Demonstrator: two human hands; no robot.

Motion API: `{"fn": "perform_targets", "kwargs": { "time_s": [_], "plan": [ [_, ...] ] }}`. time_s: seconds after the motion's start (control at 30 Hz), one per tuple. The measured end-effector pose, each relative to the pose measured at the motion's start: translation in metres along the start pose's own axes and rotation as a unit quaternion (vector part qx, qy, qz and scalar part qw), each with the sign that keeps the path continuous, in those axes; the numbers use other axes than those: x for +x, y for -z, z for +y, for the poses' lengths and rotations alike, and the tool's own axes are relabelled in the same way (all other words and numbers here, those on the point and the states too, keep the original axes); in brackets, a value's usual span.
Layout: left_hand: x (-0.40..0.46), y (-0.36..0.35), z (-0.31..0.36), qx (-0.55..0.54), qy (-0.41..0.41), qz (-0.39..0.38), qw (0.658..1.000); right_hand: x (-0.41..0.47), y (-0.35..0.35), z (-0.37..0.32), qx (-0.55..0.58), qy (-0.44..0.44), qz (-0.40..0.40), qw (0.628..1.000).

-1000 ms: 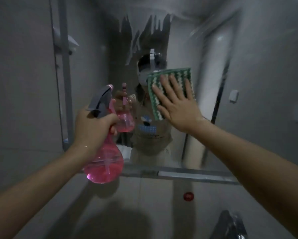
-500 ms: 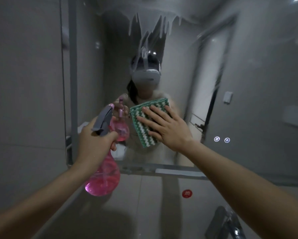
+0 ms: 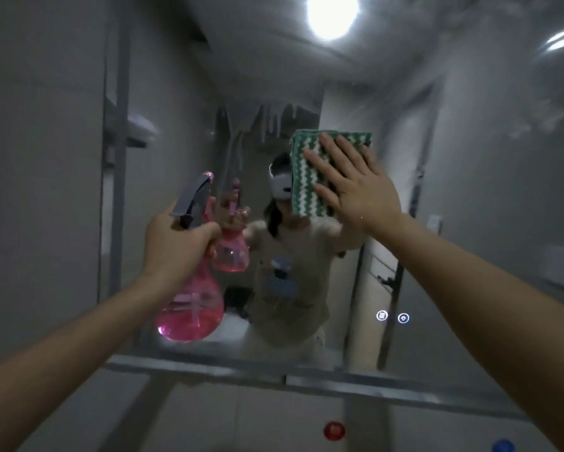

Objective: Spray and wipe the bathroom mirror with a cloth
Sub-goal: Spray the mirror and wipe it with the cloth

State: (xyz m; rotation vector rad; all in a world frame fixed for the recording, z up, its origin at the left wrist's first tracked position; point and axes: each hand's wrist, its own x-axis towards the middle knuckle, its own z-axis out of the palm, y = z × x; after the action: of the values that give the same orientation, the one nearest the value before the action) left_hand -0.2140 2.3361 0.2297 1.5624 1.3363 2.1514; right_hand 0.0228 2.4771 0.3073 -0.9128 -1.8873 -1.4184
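the bathroom mirror (image 3: 469, 223) fills the wall ahead, its glass hazy with a film of spray and drip streaks (image 3: 267, 125) running down near the middle. a green and white zigzag cloth (image 3: 310, 177), folded into a thick pad with a nubby woven face, lies flat against the glass at about head height. the right hand (image 3: 358, 187) presses it there with its fingers (image 3: 331, 148) straight and spread over the cloth. the left hand (image 3: 176, 246) grips the neck of a pink spray bottle (image 3: 192, 308), fingers curled round it below the grey trigger head; the bottle is clear plastic, bulb-shaped, and holds pink liquid. to wipe well, i judge the palm should stay flat so the whole pad bears evenly, and strokes should overlap and carry through the streaks above. two small lit icons (image 3: 393, 316) glow low in the glass, and a metal ledge (image 3: 339, 383) runs along the lower edge.
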Motion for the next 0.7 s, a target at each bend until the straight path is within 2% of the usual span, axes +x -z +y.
{"fn": "perform_targets", "kwargs": {
  "time_s": [0.2,0.37,0.53,0.7],
  "plan": [
    [0.016,-0.071,0.043,-0.036,-0.047,-0.023,0.998,-0.002,0.022,0.084,0.025,-0.107,-0.044,0.993],
    [0.009,-0.139,0.065,-0.079,-0.051,-0.063,0.994,-0.050,0.031,0.148,0.034,-0.178,-0.059,0.982],
    [-0.017,-0.193,0.055,-0.109,-0.007,-0.099,0.989,-0.113,0.017,0.182,0.050,-0.239,-0.045,0.969],
    [-0.037,-0.198,0.040,-0.108,0.007,-0.106,0.989,-0.148,0.012,0.190,0.051,-0.279,-0.043,0.958]
  ]
}}
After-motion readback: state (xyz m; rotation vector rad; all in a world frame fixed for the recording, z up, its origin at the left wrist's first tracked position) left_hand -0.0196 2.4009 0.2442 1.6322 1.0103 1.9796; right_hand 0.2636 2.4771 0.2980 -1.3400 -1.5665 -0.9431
